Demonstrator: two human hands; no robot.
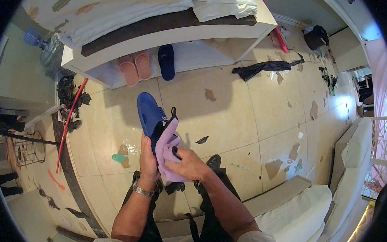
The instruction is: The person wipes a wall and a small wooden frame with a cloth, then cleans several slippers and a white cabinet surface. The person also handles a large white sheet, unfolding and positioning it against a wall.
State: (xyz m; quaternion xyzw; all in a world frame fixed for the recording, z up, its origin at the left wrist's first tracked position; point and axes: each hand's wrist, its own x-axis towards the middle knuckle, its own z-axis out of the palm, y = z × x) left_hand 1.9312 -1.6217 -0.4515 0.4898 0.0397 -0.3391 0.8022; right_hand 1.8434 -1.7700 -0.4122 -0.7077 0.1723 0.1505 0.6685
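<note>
A blue shoe (pixel 148 113) points away from me, raised above the tiled floor, with my left hand (pixel 148 161) gripping its near end. A metal-band watch (pixel 142 190) circles my left wrist. In my right hand (pixel 191 164) is a lilac cloth (pixel 171 177), bunched up and pressed against the shoe's right side and opening. The cloth hides much of the shoe's rear. A small black loop (pixel 173 111) sticks up beside the cloth. Something black (pixel 177 153) shows at my right fingers; I cannot tell what it is.
A low white bed frame (pixel 172 36) stands ahead, pink slippers (pixel 140 68) and a dark blue slipper (pixel 166 62) at its base. Black plastic (pixel 266 68) and scraps litter the floor (pixel 193 117). A red pole (pixel 69 120) leans left; a cushioned sofa (pixel 294 207) sits right.
</note>
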